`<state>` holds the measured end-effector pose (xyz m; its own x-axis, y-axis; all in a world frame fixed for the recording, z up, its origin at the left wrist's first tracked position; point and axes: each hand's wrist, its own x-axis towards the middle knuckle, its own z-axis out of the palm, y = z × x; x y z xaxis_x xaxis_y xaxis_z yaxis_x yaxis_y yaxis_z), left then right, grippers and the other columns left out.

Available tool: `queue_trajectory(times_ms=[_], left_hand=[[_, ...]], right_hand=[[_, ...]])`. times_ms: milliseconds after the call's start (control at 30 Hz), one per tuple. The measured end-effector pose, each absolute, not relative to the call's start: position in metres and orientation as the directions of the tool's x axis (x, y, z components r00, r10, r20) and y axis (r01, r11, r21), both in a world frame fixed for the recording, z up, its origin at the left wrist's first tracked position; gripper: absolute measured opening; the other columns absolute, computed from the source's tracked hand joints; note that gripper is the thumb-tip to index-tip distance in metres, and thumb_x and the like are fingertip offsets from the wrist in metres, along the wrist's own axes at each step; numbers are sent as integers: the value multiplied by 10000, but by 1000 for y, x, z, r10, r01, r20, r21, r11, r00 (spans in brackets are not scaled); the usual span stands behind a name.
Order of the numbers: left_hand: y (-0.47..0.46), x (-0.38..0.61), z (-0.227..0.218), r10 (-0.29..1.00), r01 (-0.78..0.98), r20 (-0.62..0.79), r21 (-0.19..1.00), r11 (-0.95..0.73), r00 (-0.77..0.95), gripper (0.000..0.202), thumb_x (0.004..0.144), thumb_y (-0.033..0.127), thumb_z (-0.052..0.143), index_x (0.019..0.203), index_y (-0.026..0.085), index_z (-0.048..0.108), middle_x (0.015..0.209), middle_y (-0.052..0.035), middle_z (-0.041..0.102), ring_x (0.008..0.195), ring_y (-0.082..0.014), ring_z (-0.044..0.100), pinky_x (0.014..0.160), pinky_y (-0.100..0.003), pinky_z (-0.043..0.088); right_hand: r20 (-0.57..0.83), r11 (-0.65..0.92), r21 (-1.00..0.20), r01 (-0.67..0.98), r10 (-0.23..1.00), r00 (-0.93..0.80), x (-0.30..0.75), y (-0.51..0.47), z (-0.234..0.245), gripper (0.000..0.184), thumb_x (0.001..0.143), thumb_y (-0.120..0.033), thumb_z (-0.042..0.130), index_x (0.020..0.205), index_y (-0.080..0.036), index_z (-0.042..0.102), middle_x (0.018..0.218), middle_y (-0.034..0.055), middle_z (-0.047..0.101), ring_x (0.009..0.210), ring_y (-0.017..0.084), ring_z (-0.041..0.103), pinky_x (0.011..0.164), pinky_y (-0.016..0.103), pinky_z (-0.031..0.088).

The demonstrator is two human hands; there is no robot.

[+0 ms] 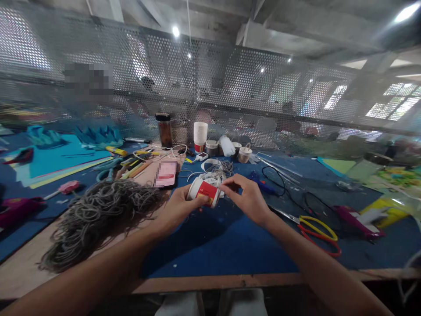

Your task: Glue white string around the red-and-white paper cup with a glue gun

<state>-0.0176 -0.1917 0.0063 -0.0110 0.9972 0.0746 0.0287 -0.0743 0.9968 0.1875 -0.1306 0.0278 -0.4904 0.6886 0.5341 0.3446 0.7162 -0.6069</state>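
Observation:
A white and red paper cup (pixel 208 193) lies on its side in my left hand (pixel 179 208), whose fingers wrap around it from the left. My right hand (pixel 245 197) is at the cup's right end, thumb and fingertips brought together in a pinch by the rim. Whatever sits between those fingertips is too small to make out. Just behind the cup rests a loose bundle of grey cord (pixel 223 167) with white strips. To the left of my left hand lies a large tangle of grey cord (pixel 98 215).
Scissors (pixel 317 232) with red and yellow handles lie right of my right forearm, near a purple glue gun (pixel 358 221). A phone (pixel 166 174), stacked paper cups (pixel 200 131) and a dark jar (pixel 164 131) stand or lie farther back. A perforated metal screen (pixel 223 79) closes the back.

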Motion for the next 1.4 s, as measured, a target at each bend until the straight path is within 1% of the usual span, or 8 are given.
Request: queue_trajectory(times_ms=[167,400,567,700,933,1100,1267,1400], left_hand=[[-192,-18,7,997,26,73,997,-73,1,317,744,366,774,943,132,695,809,-42,720,669,-141,610,579,-228,482],[-191,-17,7,997,42,80,996,-79,-9,304,740,349,779,937,132,696,807,-44,718,666,-136,594,582,-232,482],[-191,-18,7,996,47,88,995,-87,-11,296,734,342,780,924,130,697,792,-44,714,658,-133,581,583,-233,477],[-192,-19,8,996,50,91,995,-90,-15,283,721,330,790,902,132,697,769,-33,703,634,-121,564,574,-225,470],[-191,-19,7,994,39,104,994,-103,-18,292,719,342,799,898,136,695,766,-29,701,629,-117,561,578,-219,464],[-191,-19,6,993,29,118,993,-118,-8,282,723,343,802,885,138,695,713,-10,683,603,-107,552,575,-212,452],[-191,-22,3,991,43,134,990,-134,1,289,750,348,789,922,134,698,751,-26,702,626,-112,568,592,-217,451],[-191,-22,2,990,29,138,990,-138,8,287,748,349,794,916,139,691,746,-18,697,624,-109,566,585,-208,445]], right_hand=[[509,685,-649,331,714,-480,187,-129,27,128,921,-299,624,929,-199,705,843,14,669,737,138,589,680,258,449],[469,636,-700,325,752,-462,187,-127,25,141,909,-319,632,914,-201,707,843,12,682,746,138,596,692,256,457],[350,517,-797,312,817,-458,187,-124,24,203,898,-383,628,917,-195,703,804,9,675,656,125,579,599,241,457],[275,441,-852,283,835,-476,187,-122,23,222,881,-397,637,913,-185,697,768,4,657,580,111,550,541,236,450],[241,406,-875,263,837,-491,188,-120,24,233,866,-402,647,905,-177,693,751,5,649,550,106,537,531,238,439],[227,392,-884,256,837,-498,188,-120,23,243,858,-411,653,895,-173,683,738,-1,638,543,103,536,524,232,435],[216,380,-892,246,835,-505,188,-119,24,237,853,-407,659,884,-173,674,735,-3,630,549,100,534,522,224,432],[214,377,-897,233,828,-518,189,-118,23,245,854,-409,660,892,-168,675,752,0,634,549,95,531,526,224,433]])
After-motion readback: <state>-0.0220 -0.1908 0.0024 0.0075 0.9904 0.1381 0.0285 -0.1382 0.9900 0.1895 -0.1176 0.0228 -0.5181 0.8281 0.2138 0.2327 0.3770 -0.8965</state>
